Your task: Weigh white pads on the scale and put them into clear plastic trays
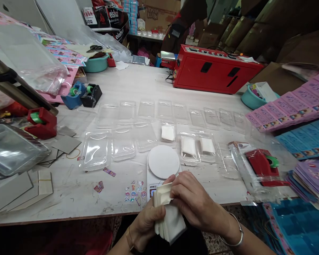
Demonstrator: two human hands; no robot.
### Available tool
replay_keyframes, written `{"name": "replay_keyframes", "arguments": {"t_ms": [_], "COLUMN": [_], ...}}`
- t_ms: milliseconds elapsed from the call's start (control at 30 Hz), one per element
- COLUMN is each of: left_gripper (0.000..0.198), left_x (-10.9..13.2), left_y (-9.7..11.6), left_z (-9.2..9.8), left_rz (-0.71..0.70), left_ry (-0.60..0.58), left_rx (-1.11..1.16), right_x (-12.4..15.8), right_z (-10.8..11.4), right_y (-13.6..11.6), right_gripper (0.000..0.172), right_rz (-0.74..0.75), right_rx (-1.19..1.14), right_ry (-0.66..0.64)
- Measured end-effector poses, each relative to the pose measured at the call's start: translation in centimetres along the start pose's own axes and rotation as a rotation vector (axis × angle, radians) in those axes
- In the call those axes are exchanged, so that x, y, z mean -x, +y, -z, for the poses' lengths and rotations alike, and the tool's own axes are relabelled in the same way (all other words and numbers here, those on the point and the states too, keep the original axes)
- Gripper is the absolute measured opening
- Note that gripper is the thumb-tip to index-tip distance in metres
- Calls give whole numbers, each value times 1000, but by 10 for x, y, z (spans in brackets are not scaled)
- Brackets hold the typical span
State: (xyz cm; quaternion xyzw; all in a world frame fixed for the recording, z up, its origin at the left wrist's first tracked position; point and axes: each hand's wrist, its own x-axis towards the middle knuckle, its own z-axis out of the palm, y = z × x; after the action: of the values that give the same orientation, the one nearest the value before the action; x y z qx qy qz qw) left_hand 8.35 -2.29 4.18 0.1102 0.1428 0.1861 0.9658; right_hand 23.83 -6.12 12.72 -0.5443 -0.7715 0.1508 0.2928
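My left hand point(148, 217) is wrapped round a thick stack of cream paper-like sheets point(172, 225), its thumb pressed on the front. From the other side, my right hand point(191, 198) pinches the upper sheets of that stack, its fingertips partly hidden. Just beyond both hands sits a small white scale point(163, 162) with a round plate; its lit display is partly covered by the stack. Behind it lie transparent plastic trays point(97, 148) in two rows. White folded pads rest in three of the nearer trays, one being this pad point(188, 145).
Red tape dispensers point(41, 124) stand left and right point(263, 166). Grey cards point(13, 191) lie at the left. A red machine point(215, 71) is at the back, near a person point(183, 24). Pink boxes point(295, 99) are stacked at right. Small stickers point(135, 191) lie near the front edge.
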Motion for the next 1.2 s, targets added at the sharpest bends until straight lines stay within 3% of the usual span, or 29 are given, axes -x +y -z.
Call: {"name": "replay_keyframes", "arguments": {"t_ms": [167,300,500,700,867,1033,1200], "left_gripper": [83,52,35,42,64,90,86], "left_x": [-13,-17,-20,17,41,8,-28], "left_y": [-2,7,12,8,24,39,41], "left_z": [2,1,10,43,37,15,14], "left_rz": [-2,30,-5,63,53,21,8], "left_ry": [18,3,26,136,26,-64,-5], "left_rx": [86,199,271,230,209,147,169], "right_x": [-7,-12,-26,-58,-85,-99,-98], "right_z": [-3,-3,17,23,9,0,-7], "right_y": [10,15,34,82,112,114,113], "right_gripper": [18,21,9,11,11,14,13], "right_rz": [89,146,-132,-356,-401,-416,-351], "right_rx": [29,22,-198,-249,-138,13,185], "right_ry": [38,40,-104,-340,-436,-483,-474]}}
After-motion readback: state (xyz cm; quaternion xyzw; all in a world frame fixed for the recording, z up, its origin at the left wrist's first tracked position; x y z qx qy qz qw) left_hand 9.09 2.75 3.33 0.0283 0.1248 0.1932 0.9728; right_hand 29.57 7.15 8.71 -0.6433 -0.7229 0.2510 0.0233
